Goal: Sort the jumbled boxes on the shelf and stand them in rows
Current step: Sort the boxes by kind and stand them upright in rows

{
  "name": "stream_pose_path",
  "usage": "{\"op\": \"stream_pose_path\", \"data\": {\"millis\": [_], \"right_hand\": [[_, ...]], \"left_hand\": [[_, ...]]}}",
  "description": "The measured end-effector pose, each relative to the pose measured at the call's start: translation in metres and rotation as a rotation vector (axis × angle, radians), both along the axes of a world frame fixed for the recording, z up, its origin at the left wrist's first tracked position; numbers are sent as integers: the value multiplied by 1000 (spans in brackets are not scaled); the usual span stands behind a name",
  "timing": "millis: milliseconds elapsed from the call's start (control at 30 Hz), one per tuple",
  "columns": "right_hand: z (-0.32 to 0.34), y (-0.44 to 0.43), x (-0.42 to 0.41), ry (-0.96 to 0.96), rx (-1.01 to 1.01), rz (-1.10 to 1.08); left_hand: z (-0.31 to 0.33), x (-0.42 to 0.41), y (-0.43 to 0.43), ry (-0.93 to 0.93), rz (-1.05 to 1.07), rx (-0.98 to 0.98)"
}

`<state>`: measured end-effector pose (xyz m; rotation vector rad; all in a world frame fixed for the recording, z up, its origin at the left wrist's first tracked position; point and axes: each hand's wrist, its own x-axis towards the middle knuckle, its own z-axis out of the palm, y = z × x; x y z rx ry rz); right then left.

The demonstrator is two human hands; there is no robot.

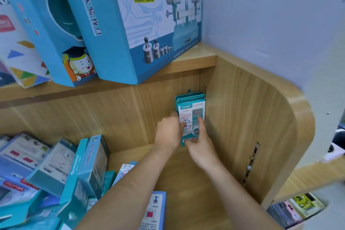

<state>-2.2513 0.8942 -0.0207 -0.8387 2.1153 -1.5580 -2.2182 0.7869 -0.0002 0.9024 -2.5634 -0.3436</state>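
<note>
We see a wooden shelf unit [242, 110] with a rounded right side wall and an upper board carrying big cartons. The largest of these is a blue and white balance-scale box [141, 24], printed with the Chinese title 数学托盘天平秤, a picture of a scale with weights, and "STUDENT" along its lower edge; the rest of that line is too blurred for us to read. Left of it leans a blue box with a cartoon graduate [74, 58], and further left a white box with coloured triangles [20, 56].

On the lower shelf, at the left, lies a jumbled heap of teal boxes [56, 173], tilted and overlapping; their print is too small for us to make out.

In the back right corner stands a short row of small teal boxes [190, 97], upright against the back panel and just beside the side wall. The front box [192, 115] reads "XISE" and "S-335" above geometric line drawings.

Our left hand [168, 132] grips that front box at its left edge, fingers curled round it. Our right hand [201, 144] presses flat fingers against its face and lower right part.

A metal bracket strip [252, 162] is fixed to the side wall.
</note>
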Motion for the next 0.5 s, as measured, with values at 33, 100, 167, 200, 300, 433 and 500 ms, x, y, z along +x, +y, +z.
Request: {"op": "stream_pose_path", "data": {"millis": [33, 100, 167, 200, 300, 433, 500], "right_hand": [[1, -1, -2, 17, 5, 0], [3, 2, -3, 41, 25, 11], [5, 9, -1, 58, 42, 26], [5, 14, 0, 65, 48, 35], [4, 30, 8, 32, 35, 60], [-2, 36, 30, -15, 38, 141], [-6, 34, 44, -65, 88, 248]], "left_hand": [[2, 1, 0, -29, -3, -19], [9, 8, -1, -98, -1, -6], [17, 28, -4, -157, 0, 6], [20, 44, -5, -189, 3, 7], [17, 113, 3, -322, 25, 36], [-6, 183, 28, -502, 95, 107], [-16, 193, 34, -530, 172, 169]]}}
